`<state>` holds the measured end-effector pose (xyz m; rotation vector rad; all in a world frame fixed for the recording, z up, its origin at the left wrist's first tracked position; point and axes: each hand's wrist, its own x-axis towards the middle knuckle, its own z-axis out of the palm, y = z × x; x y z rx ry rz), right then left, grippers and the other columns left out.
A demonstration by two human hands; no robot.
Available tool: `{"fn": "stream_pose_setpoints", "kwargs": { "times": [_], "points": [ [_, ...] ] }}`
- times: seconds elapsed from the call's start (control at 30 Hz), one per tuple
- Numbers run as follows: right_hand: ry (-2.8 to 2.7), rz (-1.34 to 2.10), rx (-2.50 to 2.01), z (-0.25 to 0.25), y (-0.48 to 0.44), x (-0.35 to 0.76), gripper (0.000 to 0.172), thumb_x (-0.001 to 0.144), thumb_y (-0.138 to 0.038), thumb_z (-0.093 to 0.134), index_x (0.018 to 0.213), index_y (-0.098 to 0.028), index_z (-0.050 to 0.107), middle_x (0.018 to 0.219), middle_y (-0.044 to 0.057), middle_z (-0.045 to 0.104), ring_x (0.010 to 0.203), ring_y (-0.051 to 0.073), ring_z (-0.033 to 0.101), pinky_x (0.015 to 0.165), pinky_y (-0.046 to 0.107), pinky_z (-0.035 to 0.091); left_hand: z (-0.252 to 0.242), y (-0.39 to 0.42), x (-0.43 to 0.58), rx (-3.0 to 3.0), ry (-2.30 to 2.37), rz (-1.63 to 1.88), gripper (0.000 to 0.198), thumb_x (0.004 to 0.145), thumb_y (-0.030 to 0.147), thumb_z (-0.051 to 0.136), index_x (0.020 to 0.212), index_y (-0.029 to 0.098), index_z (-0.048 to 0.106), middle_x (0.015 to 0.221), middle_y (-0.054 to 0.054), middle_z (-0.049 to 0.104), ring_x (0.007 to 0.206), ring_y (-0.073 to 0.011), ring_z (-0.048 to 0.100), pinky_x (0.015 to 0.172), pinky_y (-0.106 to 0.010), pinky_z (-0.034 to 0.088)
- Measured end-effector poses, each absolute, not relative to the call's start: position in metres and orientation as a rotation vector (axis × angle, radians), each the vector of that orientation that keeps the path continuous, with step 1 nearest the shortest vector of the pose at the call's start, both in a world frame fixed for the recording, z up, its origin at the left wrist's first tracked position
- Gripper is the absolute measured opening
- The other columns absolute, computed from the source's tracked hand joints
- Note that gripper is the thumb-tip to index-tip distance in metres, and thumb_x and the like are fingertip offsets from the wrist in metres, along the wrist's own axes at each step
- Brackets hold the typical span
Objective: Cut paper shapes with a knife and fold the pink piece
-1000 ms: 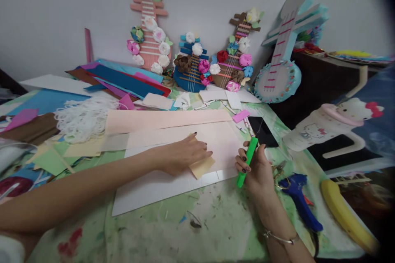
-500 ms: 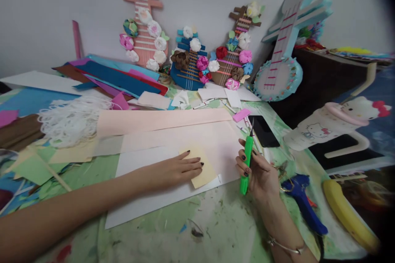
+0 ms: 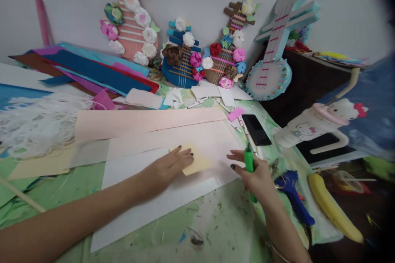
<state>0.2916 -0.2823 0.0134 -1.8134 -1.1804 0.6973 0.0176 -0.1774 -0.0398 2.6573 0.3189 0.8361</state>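
Note:
My left hand [image 3: 170, 167] lies over a small pale yellow piece of paper [image 3: 197, 164], its fingers stretched out and touching the paper's left part. Under both are a white sheet [image 3: 123, 209] and a pale pink sheet [image 3: 212, 137]. In my right hand [image 3: 257, 174] is a green-handled craft knife [image 3: 249, 160], held roughly upright beside the sheets' right edge. Its dark, thin tip is blurred. The thumb and index finger of that hand reach out toward the yellow paper while the handle rests against the palm side.
A phone [image 3: 256, 129], markers [image 3: 247, 131], a blue glue gun [image 3: 294, 199], a banana [image 3: 335, 207] and a tumbler [image 3: 308, 125] line the right side. White cord [image 3: 46, 119] and coloured sheets [image 3: 92, 76] lie left. Flower-decorated paper instruments [image 3: 185, 59] lean on the wall.
The yellow paper has slid away from the white sheet's near edge, with my left hand on it. My right hand has turned, its thumb and index finger now stretched leftward. The view has shifted.

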Motion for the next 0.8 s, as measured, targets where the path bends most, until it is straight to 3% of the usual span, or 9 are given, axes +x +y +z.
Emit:
{"fn": "stream_pose_setpoints", "kwargs": {
  "times": [0.1, 0.17, 0.27, 0.4, 0.5, 0.57, 0.63, 0.73, 0.8],
  "points": [
    [-1.676, 0.711, -1.900, 0.016, -0.293, 0.277, 0.046, 0.077, -0.019, 0.059, 0.123, -0.020, 0.064, 0.103, 0.006, 0.075, 0.081, 0.026, 0.070, 0.073, 0.038, 0.055, -0.036, -0.175, 0.016, 2.398, 0.731, 1.073, 0.040, 0.098, 0.014, 0.032, 0.136, 0.020, 0.044, 0.137, -0.007, 0.056, 0.126, -0.0187, 0.053, 0.107, -0.036, 0.044],
    [-1.853, 0.732, -1.902, 0.016, -0.300, 0.269, 0.057, 0.076, -0.013, 0.057, 0.133, -0.020, 0.057, 0.128, 0.008, 0.065, 0.112, 0.030, 0.064, 0.094, 0.043, 0.050, -0.030, -0.173, 0.015, 2.261, 0.963, 1.162, 0.034, 0.098, 0.019, 0.037, 0.129, 0.020, 0.051, 0.127, -0.007, 0.063, 0.106, -0.0182, 0.065, 0.087, -0.030, 0.054],
    [-1.956, 0.736, -1.961, 0.012, -0.308, 0.264, 0.066, 0.074, -0.006, 0.054, 0.138, -0.022, 0.051, 0.145, 0.005, 0.048, 0.129, 0.028, 0.052, 0.106, 0.043, 0.043, -0.024, -0.170, 0.016, 2.136, 1.130, 1.178, 0.031, 0.096, 0.025, 0.041, 0.123, 0.017, 0.055, 0.111, -0.007, 0.070, 0.081, -0.0162, 0.069, 0.065, -0.024, 0.053],
    [-2.026, 0.674, -2.008, 0.007, -0.316, 0.265, 0.072, 0.072, -0.002, 0.052, 0.140, -0.024, 0.048, 0.147, 0.004, 0.044, 0.126, 0.029, 0.054, 0.105, 0.045, 0.044, -0.025, -0.169, 0.015, 2.132, 1.068, 1.179, 0.033, 0.096, 0.024, 0.042, 0.127, 0.021, 0.052, 0.118, -0.006, 0.068, 0.079, -0.0147, 0.069, 0.064, -0.023, 0.054],
    [-2.036, 0.650, -1.974, 0.003, -0.317, 0.265, 0.071, 0.073, -0.003, 0.052, 0.141, -0.023, 0.048, 0.148, 0.006, 0.043, 0.126, 0.029, 0.054, 0.105, 0.045, 0.045, -0.028, -0.170, 0.015, 2.201, 0.919, 1.225, 0.036, 0.096, 0.018, 0.041, 0.131, 0.024, 0.050, 0.132, -0.005, 0.060, 0.108, -0.0169, 0.065, 0.092, -0.029, 0.054],
    [-2.015, 0.670, -1.928, 0.003, -0.317, 0.266, 0.068, 0.074, -0.005, 0.053, 0.140, -0.022, 0.049, 0.148, 0.006, 0.044, 0.128, 0.027, 0.052, 0.106, 0.043, 0.044, -0.030, -0.170, 0.015, 2.270, 0.780, 1.191, 0.037, 0.097, 0.014, 0.037, 0.131, 0.023, 0.050, 0.137, -0.004, 0.056, 0.127, -0.0178, 0.052, 0.110, -0.035, 0.042],
    [-1.976, 0.691, -1.893, 0.005, -0.316, 0.267, 0.061, 0.076, -0.009, 0.055, 0.136, -0.020, 0.053, 0.145, 0.008, 0.048, 0.128, 0.027, 0.052, 0.107, 0.041, 0.043, -0.032, -0.169, 0.016, 2.345, 0.623, 1.138, 0.036, 0.098, 0.012, 0.035, 0.128, 0.021, 0.051, 0.137, -0.005, 0.056, 0.134, -0.0178, 0.043, 0.116, -0.040, 0.034],
    [-1.839, 0.615, -1.919, 0.011, -0.314, 0.271, 0.047, 0.080, -0.022, 0.058, 0.127, -0.016, 0.061, 0.123, 0.012, 0.067, 0.111, 0.030, 0.065, 0.096, 0.041, 0.050, -0.035, -0.168, 0.019, 2.420, 0.485, 1.109, 0.035, 0.099, 0.011, 0.035, 0.127, 0.020, 0.053, 0.136, -0.006, 0.057, 0.135, -0.0183, 0.042, 0.117, -0.044, 0.032],
    [-1.697, 0.514, -1.989, 0.017, -0.313, 0.275, 0.042, 0.081, -0.030, 0.059, 0.120, -0.015, 0.066, 0.094, 0.010, 0.076, 0.085, 0.029, 0.072, 0.077, 0.038, 0.056, -0.035, -0.168, 0.019, 2.449, 0.495, 1.099, 0.034, 0.098, 0.011, 0.036, 0.128, 0.018, 0.052, 0.136, -0.008, 0.057, 0.134, -0.0186, 0.044, 0.116, -0.045, 0.033]
  ]
}}
